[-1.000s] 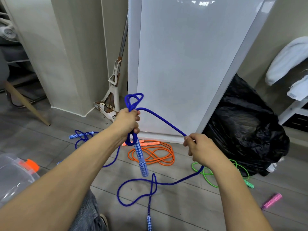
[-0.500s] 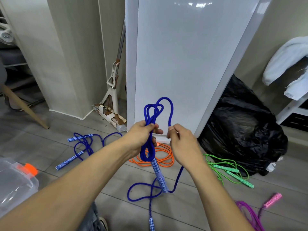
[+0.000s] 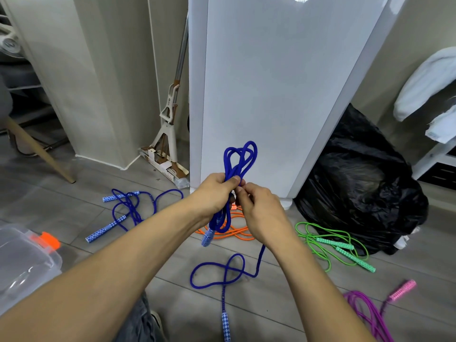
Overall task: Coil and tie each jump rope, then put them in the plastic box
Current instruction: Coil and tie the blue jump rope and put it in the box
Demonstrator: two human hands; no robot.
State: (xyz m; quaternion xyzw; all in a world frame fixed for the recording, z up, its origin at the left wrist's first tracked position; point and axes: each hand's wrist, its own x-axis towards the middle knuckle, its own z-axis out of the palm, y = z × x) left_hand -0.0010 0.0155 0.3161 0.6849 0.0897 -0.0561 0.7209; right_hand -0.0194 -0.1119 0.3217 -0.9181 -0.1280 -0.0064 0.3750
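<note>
Now closer together: left hand (image 3: 217, 193) grips blue rope coil (image 3: 240, 156), right hand (image 3: 261, 213) pinches its strand

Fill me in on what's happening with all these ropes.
A person is coiling a blue jump rope: the left hand grips the gathered loops, the right hand pinches a strand beside them. Its tail and one handle trail on the floor. A second blue rope, an orange rope, a green rope and a purple rope lie loose nearby; the plastic box sits at the left.

Even, soft indoor light, ceiling glare on the white panel (image 3: 283, 70), wide-angle edge bending.
</note>
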